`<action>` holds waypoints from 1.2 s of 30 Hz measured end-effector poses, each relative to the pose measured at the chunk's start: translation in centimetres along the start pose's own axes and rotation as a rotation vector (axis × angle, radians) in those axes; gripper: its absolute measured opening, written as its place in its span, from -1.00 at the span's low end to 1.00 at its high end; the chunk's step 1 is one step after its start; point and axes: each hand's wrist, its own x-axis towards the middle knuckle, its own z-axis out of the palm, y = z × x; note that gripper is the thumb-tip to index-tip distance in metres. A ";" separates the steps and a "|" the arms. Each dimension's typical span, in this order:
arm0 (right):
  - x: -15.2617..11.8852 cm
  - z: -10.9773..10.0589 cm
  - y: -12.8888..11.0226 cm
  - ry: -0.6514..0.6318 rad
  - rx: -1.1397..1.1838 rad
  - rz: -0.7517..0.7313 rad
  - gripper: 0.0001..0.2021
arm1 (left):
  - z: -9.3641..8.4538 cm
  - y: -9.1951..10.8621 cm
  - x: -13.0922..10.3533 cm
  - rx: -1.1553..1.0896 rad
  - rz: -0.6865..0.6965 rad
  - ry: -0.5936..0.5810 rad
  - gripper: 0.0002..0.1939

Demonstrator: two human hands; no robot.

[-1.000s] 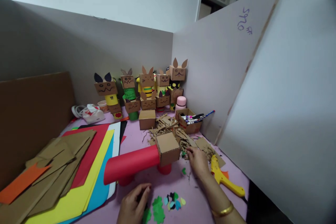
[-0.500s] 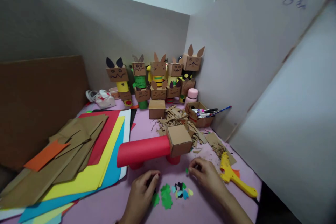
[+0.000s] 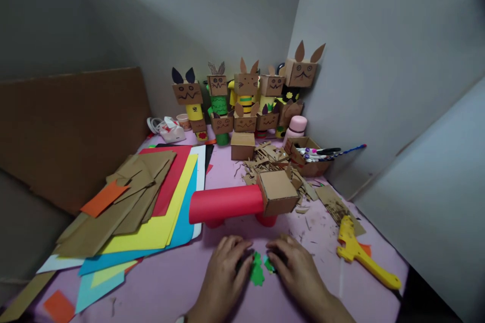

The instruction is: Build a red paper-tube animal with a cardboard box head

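My left hand [image 3: 227, 272] rests low over the pink table, fingers curled with a gap to the thumb, beside green scalloped paper pieces [image 3: 257, 273]. On the other side of them, my right hand [image 3: 295, 267] curves over small coloured paper cutouts [image 3: 269, 264], mostly hidden under its fingers. Nothing shows held in either hand. Just beyond the hands, a red paper tube [image 3: 226, 203] lies level on short red legs, with a plain cardboard box [image 3: 278, 192] joined at its right end.
Coloured sheets [image 3: 151, 234] and cardboard pieces [image 3: 129, 207] lie at left. Box-headed cat figures [image 3: 246, 83] stand behind, near cardboard scraps [image 3: 265, 159]. A pen box [image 3: 308, 159], a pink bottle [image 3: 296, 126] and a yellow glue gun [image 3: 366, 257] are at right.
Both hands have moved closer together around the paper cutouts. The small green piece at my right fingertips no longer shows there. The view has shifted, so the scene sits farther right.
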 end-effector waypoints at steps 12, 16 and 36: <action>-1.6 0.2 3.2 0.065 0.011 0.043 -0.82 | 0.4 -0.6 0.2 0.079 0.029 -0.045 -0.89; -1.7 0.1 3.0 0.050 0.029 0.017 -0.88 | 0.6 -0.2 0.0 0.116 0.077 -0.176 -0.87; -1.9 -0.1 3.3 0.196 0.149 -0.032 -0.78 | 0.3 -0.6 0.1 0.096 -0.045 -0.057 -0.81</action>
